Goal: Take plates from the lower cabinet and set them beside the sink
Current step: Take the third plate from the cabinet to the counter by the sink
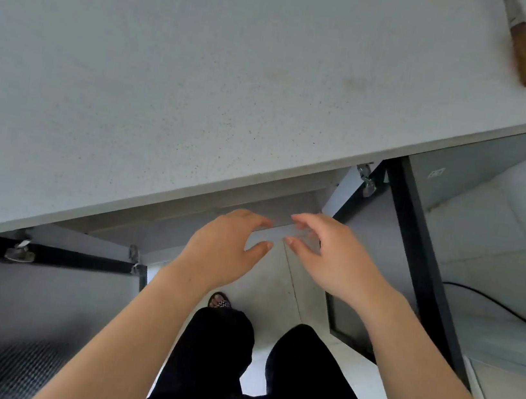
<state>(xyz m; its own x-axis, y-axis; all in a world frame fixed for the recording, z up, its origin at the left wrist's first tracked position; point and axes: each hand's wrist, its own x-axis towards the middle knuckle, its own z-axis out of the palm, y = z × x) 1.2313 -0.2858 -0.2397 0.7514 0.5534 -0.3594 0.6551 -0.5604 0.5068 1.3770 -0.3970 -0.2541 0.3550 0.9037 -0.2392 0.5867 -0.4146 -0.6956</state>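
No plates showing anywhere. Both hands, left (226, 243) and right (332, 253), hang empty with fingers loosely spread, just under the table's (205, 72) front edge. Cabinet doors (409, 253) stand open; a knife (523, 46) lies near the far right corner.
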